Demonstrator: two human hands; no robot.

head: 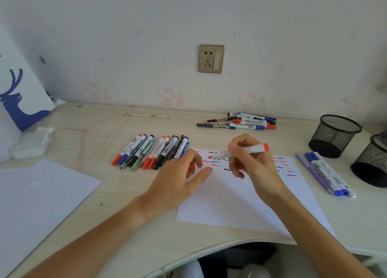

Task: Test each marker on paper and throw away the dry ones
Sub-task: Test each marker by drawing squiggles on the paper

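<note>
Pale wood-grain desk (146,225) with a curved front edge fills the view, under a white wall with faint pink cartoon prints. Nearest lies a white sheet of paper (240,202), its far part covered with short red, blue and black squiggles. Over it the right hand (255,164) has its grip closed round a white-barrelled red marker (238,151), uncapped, red tip pointing left just above the squiggle rows; I cannot tell whether it touches the sheet. The left hand (182,177) rests at the paper's left edge, fingers curled round a small red piece, apparently the cap (191,166), mostly hidden. A second blank sheet (37,198) lies far left. Just beyond the left hand is a row of mixed markers (150,152); to the right, a few blue and purple pens (326,175) beside two black mesh cups (335,135). Farther back sits another small pile of markers (240,121), near the wall socket (211,58).
</note>
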